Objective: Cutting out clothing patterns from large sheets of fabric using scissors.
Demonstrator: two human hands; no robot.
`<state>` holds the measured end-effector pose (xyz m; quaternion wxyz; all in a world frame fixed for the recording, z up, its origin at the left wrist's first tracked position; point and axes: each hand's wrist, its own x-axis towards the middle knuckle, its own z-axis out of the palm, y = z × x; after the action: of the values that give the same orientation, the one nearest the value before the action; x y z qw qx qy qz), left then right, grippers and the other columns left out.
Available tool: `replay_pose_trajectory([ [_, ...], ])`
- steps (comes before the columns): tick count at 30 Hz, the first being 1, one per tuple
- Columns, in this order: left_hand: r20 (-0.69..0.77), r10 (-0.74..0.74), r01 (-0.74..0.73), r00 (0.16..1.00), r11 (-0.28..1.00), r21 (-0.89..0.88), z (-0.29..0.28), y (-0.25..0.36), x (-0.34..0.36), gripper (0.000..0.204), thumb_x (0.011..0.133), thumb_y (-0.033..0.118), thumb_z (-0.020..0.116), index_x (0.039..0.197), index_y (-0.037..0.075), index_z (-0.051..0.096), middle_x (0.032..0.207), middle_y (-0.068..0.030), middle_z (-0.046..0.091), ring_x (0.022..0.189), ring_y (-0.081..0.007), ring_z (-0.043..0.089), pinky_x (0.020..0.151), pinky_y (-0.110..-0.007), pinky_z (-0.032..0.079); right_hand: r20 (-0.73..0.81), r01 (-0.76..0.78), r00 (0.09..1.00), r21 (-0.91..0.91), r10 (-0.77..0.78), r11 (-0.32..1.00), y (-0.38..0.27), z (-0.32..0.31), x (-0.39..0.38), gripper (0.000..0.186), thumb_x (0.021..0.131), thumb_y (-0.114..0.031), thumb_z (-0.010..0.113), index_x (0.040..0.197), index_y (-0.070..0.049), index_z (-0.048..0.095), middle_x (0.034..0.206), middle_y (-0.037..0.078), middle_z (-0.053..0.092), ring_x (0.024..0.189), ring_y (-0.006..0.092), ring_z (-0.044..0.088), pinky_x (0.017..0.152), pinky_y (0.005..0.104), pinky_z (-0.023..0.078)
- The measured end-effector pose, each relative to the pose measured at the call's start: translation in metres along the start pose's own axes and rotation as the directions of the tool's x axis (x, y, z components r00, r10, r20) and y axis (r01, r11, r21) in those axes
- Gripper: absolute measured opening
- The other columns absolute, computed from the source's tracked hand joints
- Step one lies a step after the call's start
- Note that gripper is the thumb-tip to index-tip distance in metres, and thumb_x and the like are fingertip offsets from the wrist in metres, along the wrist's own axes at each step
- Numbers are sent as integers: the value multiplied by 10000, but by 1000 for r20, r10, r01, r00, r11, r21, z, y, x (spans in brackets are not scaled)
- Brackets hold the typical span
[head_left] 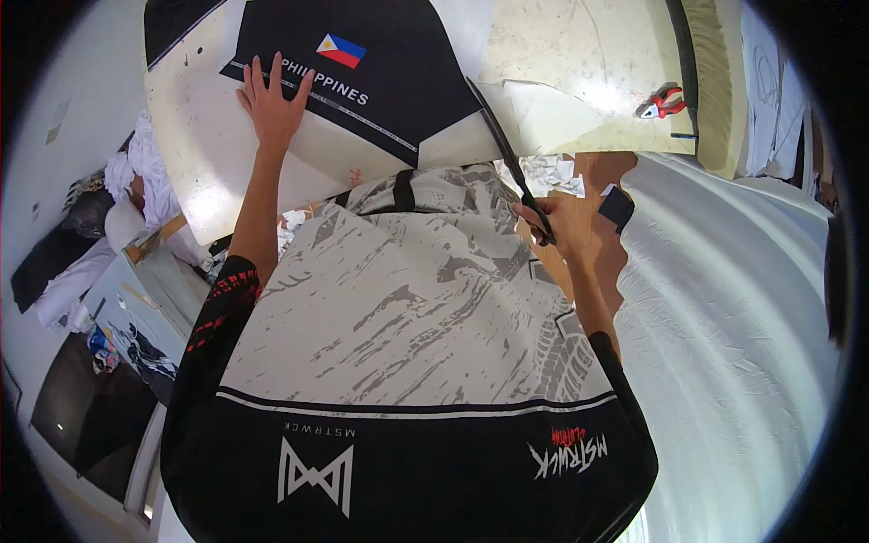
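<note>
A black fabric panel (pixel 407 45) with a small printed flag and white lettering lies flat on the pale table. My left hand (pixel 274 113) rests on its lower left part, fingers spread and palm down. In my right hand (pixel 561 222) is a pair of long black scissors (pixel 509 158), gripped by the handles just off the table's near edge. Their blades point up and left, with the tip by the panel's right edge. Whether the blades touch the cloth, I cannot tell.
Red-handled pliers (pixel 665 104) lie at the table's right end. White sheeting (pixel 724 335) drapes down the right side. Pale scraps (pixel 554 174) lie below the table edge. Bundled cloth (pixel 145 172) and a light-blue box (pixel 131 312) stand at left.
</note>
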<state>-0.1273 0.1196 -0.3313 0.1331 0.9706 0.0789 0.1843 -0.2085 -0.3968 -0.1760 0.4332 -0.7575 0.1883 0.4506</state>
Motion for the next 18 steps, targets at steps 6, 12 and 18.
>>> replay_pose_trajectory([
  [6,1,-1,1,1000,1000,-2,-1,7,0,746,911,610,719,1517,202,570,1640,-208,379,1558,-415,270,1212,-707,158,55,39,997,135,-47,990,14,1,17,446,911,-467,820,738,-87,664,561,-39,539,459,57,497,451,232,354],
  [12,0,0,0,1000,1000,4,-1,14,-1,732,921,602,712,1519,207,565,1641,-210,379,1555,-419,278,1202,-715,170,40,46,998,64,-48,997,0,6,21,456,915,-485,809,749,-88,657,556,-31,540,451,55,491,444,231,353],
  [18,-5,7,-7,1000,1000,-20,1,20,4,735,925,594,712,1532,214,547,1651,-207,366,1557,-421,276,1199,-717,175,-29,17,1000,150,-13,988,24,19,26,468,890,-496,834,733,-94,652,538,-34,528,445,51,497,424,223,352],
])
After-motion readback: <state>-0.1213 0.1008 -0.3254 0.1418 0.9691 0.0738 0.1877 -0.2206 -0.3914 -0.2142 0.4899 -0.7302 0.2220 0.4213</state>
